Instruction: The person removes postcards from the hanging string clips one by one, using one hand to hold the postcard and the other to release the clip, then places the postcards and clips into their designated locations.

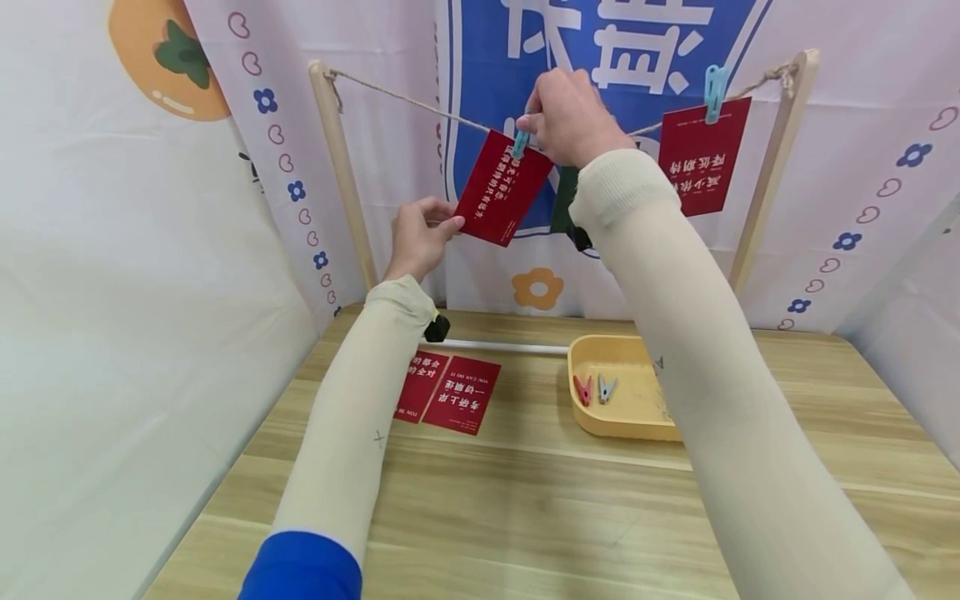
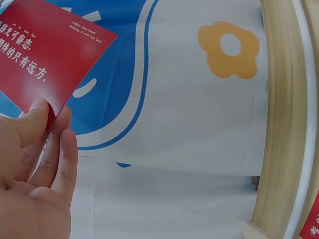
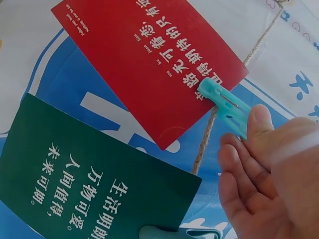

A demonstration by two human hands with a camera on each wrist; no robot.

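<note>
A red card (image 1: 501, 190) with white lettering hangs tilted at the rope (image 3: 205, 137). My left hand (image 1: 422, 237) pinches its lower left corner between thumb and fingers, which the left wrist view shows close up. At the card's top edge, my right hand (image 1: 573, 117) pinches a light blue clothespin (image 3: 227, 104), whose tip lies over the card and the rope. Beside it a green card (image 3: 94, 174) hangs from a teal clothespin (image 3: 164, 232); in the head view my right arm hides most of it.
Another red card (image 1: 705, 158) hangs at right under a blue clothespin (image 1: 716, 93). Wooden posts (image 1: 341, 167) hold the rope. On the table (image 1: 510, 517) lie red cards (image 1: 462, 395) and a yellow tray (image 1: 626, 429) with a red clothespin (image 1: 582, 390) and a grey clothespin (image 1: 606, 388).
</note>
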